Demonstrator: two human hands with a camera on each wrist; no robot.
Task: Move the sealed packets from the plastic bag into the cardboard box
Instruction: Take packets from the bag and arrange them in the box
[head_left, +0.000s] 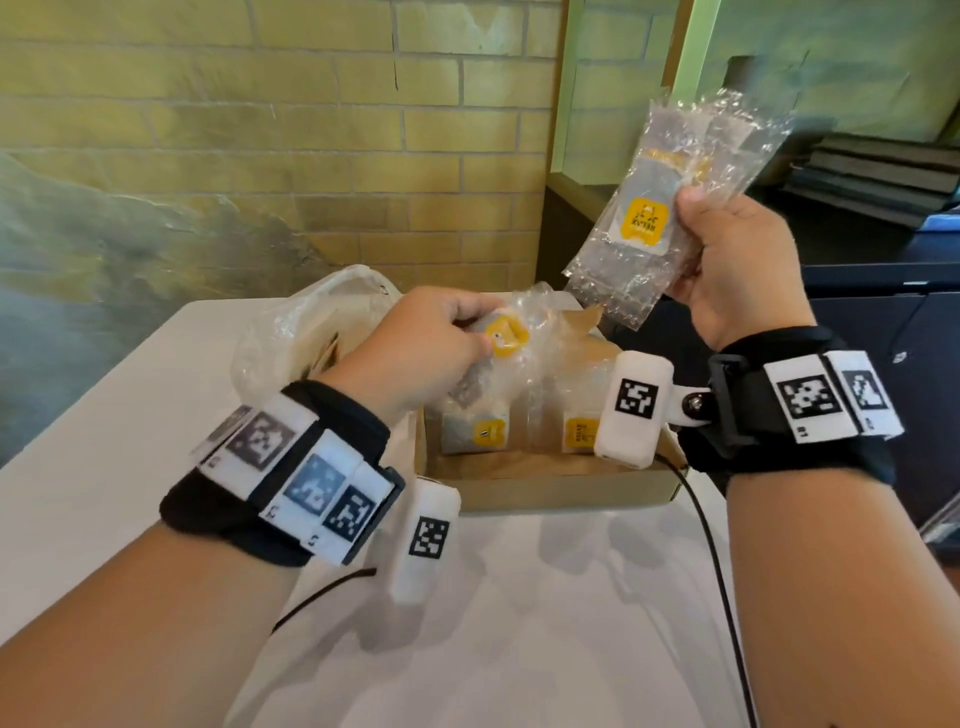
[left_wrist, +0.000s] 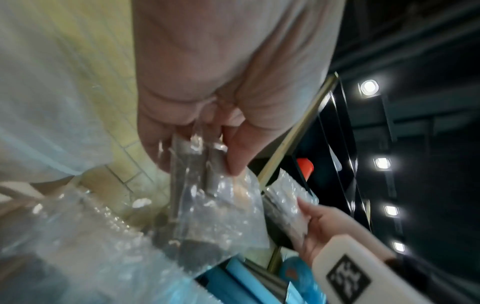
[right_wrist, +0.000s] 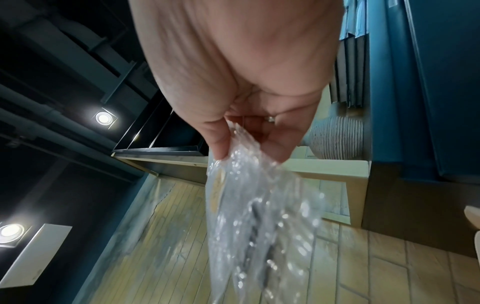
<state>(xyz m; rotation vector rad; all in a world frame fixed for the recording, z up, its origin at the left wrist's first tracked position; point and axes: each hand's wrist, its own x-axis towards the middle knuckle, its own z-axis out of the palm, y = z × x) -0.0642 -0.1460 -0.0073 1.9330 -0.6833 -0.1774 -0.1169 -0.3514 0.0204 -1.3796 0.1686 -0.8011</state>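
Observation:
My left hand (head_left: 441, 338) pinches a clear sealed packet with a yellow label (head_left: 511, 338) just above the open cardboard box (head_left: 545, 491). In the left wrist view the thumb and fingers (left_wrist: 233, 156) clamp that packet (left_wrist: 207, 205). My right hand (head_left: 737, 275) holds another clear packet with a yellow label (head_left: 654, 208) raised high to the right of the box; the right wrist view shows it (right_wrist: 259, 216) hanging from the fingertips (right_wrist: 221, 144). Two more labelled packets (head_left: 483, 431) (head_left: 576, 431) lie inside the box. The crumpled plastic bag (head_left: 306, 322) sits behind my left hand.
The box and bag stand on a white table (head_left: 545, 623) against a yellow brick wall (head_left: 260, 130). Black cables (head_left: 717, 561) run across the table. Dark shelving and stacked boards (head_left: 872, 176) stand to the right, past the table's edge.

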